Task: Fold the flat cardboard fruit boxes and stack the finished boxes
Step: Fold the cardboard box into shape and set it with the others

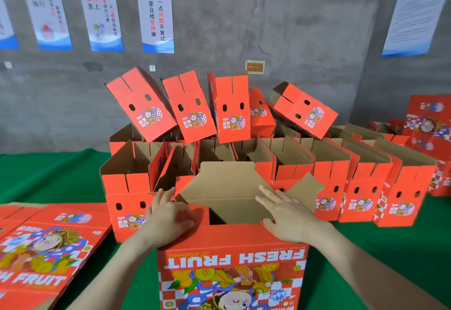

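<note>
Under my two hands stands the half-folded red FRESH FRUIT box point(231, 261), its print upside down to me; my left hand point(168, 214) presses a red top flap point(197, 212) with loosely spread fingers; my right hand point(285, 214) lies flat and wide on the box's rim; just beyond my fingertips stand rows of folded boxes point(361, 195); left of my left hand lie flat boxes point(48, 248) on the green table point(48, 178).

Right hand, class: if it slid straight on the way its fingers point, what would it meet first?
The right hand points forward and leftward over the half-folded box. First in line is that box's raised brown flap; its fingertips may already touch it, since depth is unclear.
</note>
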{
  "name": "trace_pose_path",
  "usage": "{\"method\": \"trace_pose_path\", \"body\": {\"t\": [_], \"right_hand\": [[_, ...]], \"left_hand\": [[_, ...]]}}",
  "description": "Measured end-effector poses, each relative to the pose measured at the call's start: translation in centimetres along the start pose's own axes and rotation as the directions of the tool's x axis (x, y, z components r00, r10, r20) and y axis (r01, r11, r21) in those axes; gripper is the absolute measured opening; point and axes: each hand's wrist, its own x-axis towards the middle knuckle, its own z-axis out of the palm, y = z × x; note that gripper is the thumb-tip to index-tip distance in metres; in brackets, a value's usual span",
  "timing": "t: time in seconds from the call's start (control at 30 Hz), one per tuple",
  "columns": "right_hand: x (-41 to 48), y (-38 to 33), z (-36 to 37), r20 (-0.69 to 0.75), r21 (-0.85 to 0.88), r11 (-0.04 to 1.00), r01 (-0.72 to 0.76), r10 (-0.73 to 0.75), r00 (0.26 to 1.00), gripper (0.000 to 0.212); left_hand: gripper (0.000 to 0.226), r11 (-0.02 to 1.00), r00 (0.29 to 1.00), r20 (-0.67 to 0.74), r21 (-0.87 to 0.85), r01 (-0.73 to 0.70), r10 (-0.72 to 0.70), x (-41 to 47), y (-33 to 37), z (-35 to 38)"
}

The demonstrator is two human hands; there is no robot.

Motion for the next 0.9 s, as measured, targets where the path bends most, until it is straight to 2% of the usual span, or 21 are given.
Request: {"method": "trace_pose_path", "body": {"t": [0.07,0.1,0.13,0.17,0.23,0.27,0.3,0.33,0.37,0.4,0.43,0.47,0.5,0.57,0.67,0.8,0.83,0.9], "right_hand": [[-0.3,-0.1,0.2,-0.164,-0.038,0.999,0.035,-0.041,0.986,0.068],[-0.5,-0.2,0.3,-0.304,-0.049,0.997,0.062,-0.074,0.95,0.069],[-0.8,-0.3,0.4,-0.465,-0.038,0.996,0.086,-0.094,0.88,0.069],[-1.0,-0.3,0.4,-0.619,0.004,0.994,0.108,-0.082,0.781,0.067],[-1.3,-0.2,0.3,-0.84,0.191,0.967,0.167,0.073,0.538,0.063],[-1.5,0.1,0.2,-0.863,0.334,0.92,0.207,0.21,0.46,0.062],[-1.6,0.5,0.0,-0.817,0.501,0.828,0.251,0.356,0.454,0.06],[-1.8,1.0,0.1,-0.72,0.654,0.705,0.274,0.469,0.512,0.059],[-1.9,1.6,0.3,-0.595,0.775,0.575,0.263,0.521,0.613,0.055],[-2.2,2.0,0.5,-0.477,0.851,0.466,0.242,0.494,0.727,0.05],[-2.4,2.3,0.9,-0.393,0.888,0.399,0.229,0.4,0.828,0.042],[-2.7,2.4,1.3,-0.346,0.887,0.405,0.219,0.272,0.898,0.035],[-2.9,2.2,1.8,-0.313,0.866,0.453,0.213,0.159,0.936,0.031],[-3.2,1.6,2.5,-0.267,0.836,0.51,0.203,0.057,0.962,0.03],[-3.4,1.4,2.4,-0.272,0.826,0.532,0.185,0.089,0.958,0.032],[-3.9,1.1,2.1,-0.288,0.789,0.59,0.17,0.11,0.951,0.031],[-4.0,1.0,2.1,-0.298,0.782,0.6,0.171,0.118,0.947,0.031],[-4.3,0.9,2.1,-0.338,0.766,0.615,0.187,0.139,0.931,0.028]], "left_hand": [[0.066,0.998,0.996,0.08,-0.058,-0.04,0.044,0.6,-0.5,0.2],[0.083,0.992,0.992,0.114,-0.12,-0.038,0.051,0.7,-0.6,0.1],[0.092,0.986,0.991,0.124,-0.165,-0.036,0.057,0.8,-0.6,0.0],[0.097,0.983,0.99,0.13,-0.18,-0.032,0.056,0.8,-0.5,-0.1],[0.102,0.982,0.989,0.136,-0.186,-0.027,0.053,1.0,-0.6,-0.1],[0.103,0.981,0.989,0.137,-0.194,-0.023,0.05,1.0,-0.5,-0.1],[0.103,0.98,0.989,0.139,-0.197,-0.02,0.048,1.1,-0.5,-0.1],[0.104,0.98,0.989,0.142,-0.196,-0.019,0.047,1.0,-0.4,-0.1],[0.104,0.982,0.99,0.136,-0.188,-0.02,0.046,1.0,-0.4,-0.1],[0.103,0.983,0.991,0.126,-0.182,-0.022,0.046,1.0,-0.4,-0.1],[0.103,0.983,0.992,0.118,-0.181,-0.025,0.046,1.0,-0.5,0.0],[0.103,0.983,0.992,0.114,-0.183,-0.026,0.047,1.1,-0.6,0.0],[0.103,0.982,0.992,0.113,-0.185,-0.027,0.048,1.1,-0.6,0.0],[0.102,0.98,0.992,0.111,-0.197,-0.03,0.053,1.0,-0.7,0.2],[0.098,0.969,0.995,0.069,-0.238,-0.057,0.076,1.0,-0.9,0.4],[0.099,0.93,0.986,-0.075,-0.328,-0.167,0.151,0.5,-1.1,0.4],[0.097,0.928,0.982,-0.084,-0.322,-0.186,0.168,0.3,-1.1,0.4],[0.076,0.943,0.976,-0.072,-0.251,-0.218,0.207,0.1,-0.9,0.3]]}}
